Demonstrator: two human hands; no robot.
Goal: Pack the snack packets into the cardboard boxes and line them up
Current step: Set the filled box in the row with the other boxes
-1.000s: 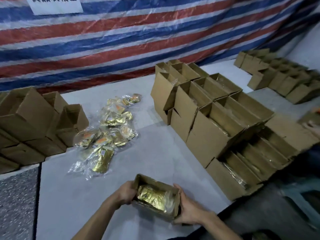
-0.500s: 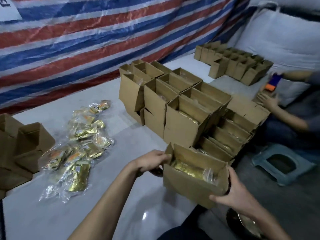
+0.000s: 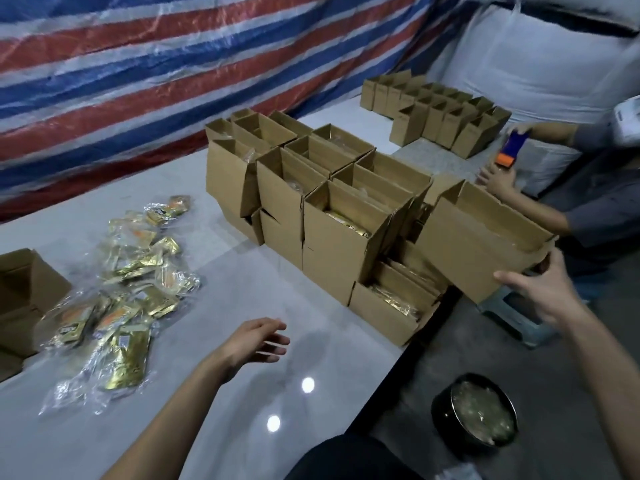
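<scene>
At the far left edge I see an open brown cardboard box (image 3: 24, 292) lying on its side on the glossy white bench (image 3: 225, 427), its mouth turned toward the middle. Just right of it a loose pile of gold foil snack packets in clear wrap (image 3: 119, 299) sprawls across the bench, none of them boxed. The left hand (image 3: 254, 344) hovers low over the bare bench near the front, its fingers spread loosely and holding nothing. Behind it stands a tight block of open brown cardboard boxes (image 3: 311, 216), flaps up, lined in rows up to the bench's right edge; gold packets show inside several of the nearer ones. The red, white and blue striped tarp (image 3: 156, 74) hangs behind everything. Further right, the right hand (image 3: 540, 292) grips one long open brown cardboard box (image 3: 478, 247) by its lower right end, fingers curled round the corner; the box is tilted, held out past the bench edge and up against the block, though I cannot tell whether it touches. Its floor is hidden from me. Below it, on the grey floor, sits a round black bowl (image 3: 481, 415). At the far right another person's hand (image 3: 497, 178) rests near a blue and orange tool (image 3: 512, 150), beside a second cluster of small brown boxes (image 3: 440, 112).
</scene>
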